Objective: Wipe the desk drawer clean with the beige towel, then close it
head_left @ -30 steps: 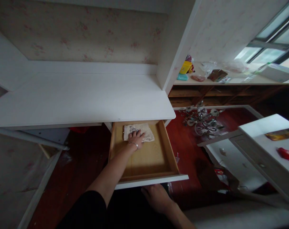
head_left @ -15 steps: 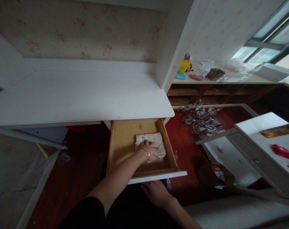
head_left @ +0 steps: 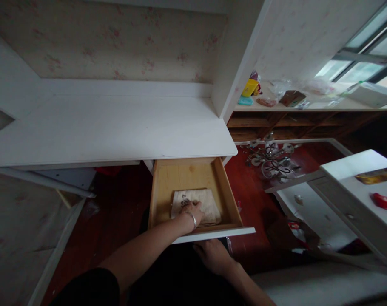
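A pulled-out wooden drawer with a white front extends from under the white desk. Inside it lies a folded beige cloth with dark markings on its left part. My left hand, a silver bracelet at the wrist, presses on the cloth near the drawer's front, its fingers bent against the fabric. Just below the drawer front is my right hand, with fingers curled against its outer side. The fingertips of that hand are partly hidden.
The white desktop spans above the drawer. On the red floor at right lies a chandelier-like fixture. Nearer stands a white drawer cabinet with a red packet on top. Plastic bags and a small box rest on the low shelf behind.
My left hand and the cloth have moved left and toward the drawer's front. My right hand stays by the drawer front. The view has shifted slightly.
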A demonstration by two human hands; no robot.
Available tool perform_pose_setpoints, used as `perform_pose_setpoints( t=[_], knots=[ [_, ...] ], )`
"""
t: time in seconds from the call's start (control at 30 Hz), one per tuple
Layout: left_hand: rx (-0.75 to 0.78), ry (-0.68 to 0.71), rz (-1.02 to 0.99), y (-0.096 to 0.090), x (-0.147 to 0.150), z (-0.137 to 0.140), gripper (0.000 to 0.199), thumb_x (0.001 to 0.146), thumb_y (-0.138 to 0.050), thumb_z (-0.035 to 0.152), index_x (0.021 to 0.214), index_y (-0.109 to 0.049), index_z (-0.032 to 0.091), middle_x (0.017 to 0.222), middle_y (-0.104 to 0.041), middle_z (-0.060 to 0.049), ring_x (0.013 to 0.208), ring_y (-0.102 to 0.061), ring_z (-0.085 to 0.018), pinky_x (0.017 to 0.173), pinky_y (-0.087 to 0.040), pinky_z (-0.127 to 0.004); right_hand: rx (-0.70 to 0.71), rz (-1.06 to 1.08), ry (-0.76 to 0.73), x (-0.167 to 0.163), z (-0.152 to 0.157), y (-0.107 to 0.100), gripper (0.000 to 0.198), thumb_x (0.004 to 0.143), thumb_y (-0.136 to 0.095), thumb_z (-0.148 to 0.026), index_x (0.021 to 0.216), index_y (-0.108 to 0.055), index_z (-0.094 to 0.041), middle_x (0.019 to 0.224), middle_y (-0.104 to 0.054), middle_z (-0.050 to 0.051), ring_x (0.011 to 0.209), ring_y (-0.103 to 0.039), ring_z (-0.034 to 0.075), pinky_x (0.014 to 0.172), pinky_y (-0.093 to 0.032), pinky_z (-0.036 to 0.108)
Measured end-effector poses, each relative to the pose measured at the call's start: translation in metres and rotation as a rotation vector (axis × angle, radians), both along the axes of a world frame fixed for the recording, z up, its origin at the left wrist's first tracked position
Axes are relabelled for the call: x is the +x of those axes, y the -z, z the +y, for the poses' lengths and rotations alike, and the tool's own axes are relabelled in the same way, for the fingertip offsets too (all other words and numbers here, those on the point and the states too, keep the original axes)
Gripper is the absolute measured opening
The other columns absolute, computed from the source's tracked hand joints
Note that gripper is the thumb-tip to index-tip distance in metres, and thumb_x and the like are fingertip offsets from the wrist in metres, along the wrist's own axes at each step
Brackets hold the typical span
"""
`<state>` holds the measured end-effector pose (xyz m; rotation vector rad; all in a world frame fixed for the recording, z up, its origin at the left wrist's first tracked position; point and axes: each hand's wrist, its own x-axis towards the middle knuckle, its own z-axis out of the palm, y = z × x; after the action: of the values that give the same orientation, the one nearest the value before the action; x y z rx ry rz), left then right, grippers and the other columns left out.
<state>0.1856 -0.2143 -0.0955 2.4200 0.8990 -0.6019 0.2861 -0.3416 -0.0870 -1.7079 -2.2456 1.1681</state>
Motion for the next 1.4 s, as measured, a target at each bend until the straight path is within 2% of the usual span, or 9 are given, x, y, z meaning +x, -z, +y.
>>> perform_pose_setpoints(
  t=[0.2,0.43,0.53,0.67,0.8,0.9,1.07,1.23,1.4],
  knots=[
    [0.052,-0.039,0.114,0.000,-0.062,0.003,0.040,0.069,-0.060,0.018,0.108,-0.059,0.027,0.129,-0.043,-0.011,0.110,-0.049,-0.034,0.083,-0.044,-0.052,-0.023,-0.053,-0.017,0.000,0.001,-0.002,0.032,0.091,-0.039,-0.029,0.106,-0.066,-0.021,0.108,-0.067,0.008,0.102,-0.061,0.024,0.088,-0.042,0.031],
    [0.145,-0.229,0.061,0.022,-0.102,0.006,0.052,0.070,-0.054,0.010,0.116,-0.052,0.034,0.135,-0.034,-0.006,0.116,-0.045,-0.031,0.086,-0.046,-0.044,-0.030,-0.075,-0.018,-0.002,0.002,0.000,0.032,0.091,-0.038,-0.028,0.103,-0.067,-0.022,0.105,-0.068,0.008,0.100,-0.061,0.024,0.086,-0.042,0.031],
    [0.196,-0.248,-0.004,0.026,-0.107,0.025,0.054,0.073,-0.050,0.007,0.120,-0.049,0.035,0.142,-0.028,-0.004,0.127,-0.033,-0.031,0.093,-0.043,-0.044,-0.029,-0.086,-0.018,-0.002,0.002,0.001,0.032,0.092,-0.038,-0.028,0.105,-0.066,-0.022,0.105,-0.068,0.008,0.101,-0.061,0.024,0.087,-0.041,0.031],
    [0.204,-0.338,0.002,0.026,-0.106,0.072,0.056,0.080,-0.040,0.008,0.127,-0.044,0.039,0.150,-0.020,0.001,0.136,-0.020,-0.032,0.098,-0.039,-0.047,-0.025,-0.090,-0.009,-0.001,0.001,0.001,0.031,0.091,-0.039,-0.028,0.106,-0.066,-0.022,0.106,-0.068,0.008,0.101,-0.061,0.024,0.086,-0.042,0.030],
    [0.210,-0.395,0.015,0.027,-0.095,0.112,0.058,0.083,-0.038,0.011,0.132,-0.039,0.041,0.153,-0.016,0.002,0.138,-0.013,-0.032,0.102,-0.032,-0.052,-0.020,-0.102,-0.001,-0.002,0.002,0.000,0.030,0.091,-0.039,-0.027,0.101,-0.067,-0.021,0.101,-0.069,0.008,0.098,-0.062,0.024,0.084,-0.043,0.030],
    [0.203,-0.411,0.022,0.031,-0.077,0.124,0.057,0.084,-0.039,0.015,0.134,-0.037,0.042,0.154,-0.016,0.000,0.137,-0.015,-0.035,0.098,-0.031,-0.059,-0.022,-0.093,-0.009,-0.002,0.003,0.000,0.030,0.090,-0.039,-0.025,0.101,-0.067,-0.022,0.104,-0.069,0.007,0.100,-0.061,0.023,0.085,-0.042,0.029],
    [0.202,-0.379,-0.013,0.038,-0.029,0.122,0.057,0.085,-0.036,0.018,0.133,-0.037,0.047,0.154,-0.016,0.004,0.136,-0.014,-0.035,0.097,-0.030,-0.063,-0.030,-0.088,-0.015,-0.001,0.004,-0.001,0.031,0.089,-0.040,-0.024,0.105,-0.066,-0.023,0.108,-0.067,0.006,0.103,-0.060,0.023,0.087,-0.042,0.029],
    [0.195,-0.299,-0.059,0.033,0.027,0.117,0.054,0.085,-0.038,0.021,0.131,-0.039,0.050,0.152,-0.020,0.005,0.134,-0.017,-0.034,0.094,-0.030,-0.065,-0.035,-0.052,-0.007,0.000,0.004,-0.003,0.032,0.089,-0.040,-0.022,0.109,-0.065,-0.024,0.111,-0.066,0.005,0.106,-0.058,0.021,0.091,-0.039,0.028],
    [0.183,-0.206,-0.077,0.027,0.055,0.103,0.050,0.084,-0.041,0.024,0.129,-0.044,0.046,0.145,-0.031,-0.003,0.125,-0.026,-0.037,0.088,-0.035,-0.066,-0.024,-0.022,0.009,0.001,0.004,-0.003,0.031,0.089,-0.041,-0.022,0.108,-0.065,-0.026,0.110,-0.066,0.003,0.106,-0.058,0.020,0.092,-0.039,0.028]
  ],
)
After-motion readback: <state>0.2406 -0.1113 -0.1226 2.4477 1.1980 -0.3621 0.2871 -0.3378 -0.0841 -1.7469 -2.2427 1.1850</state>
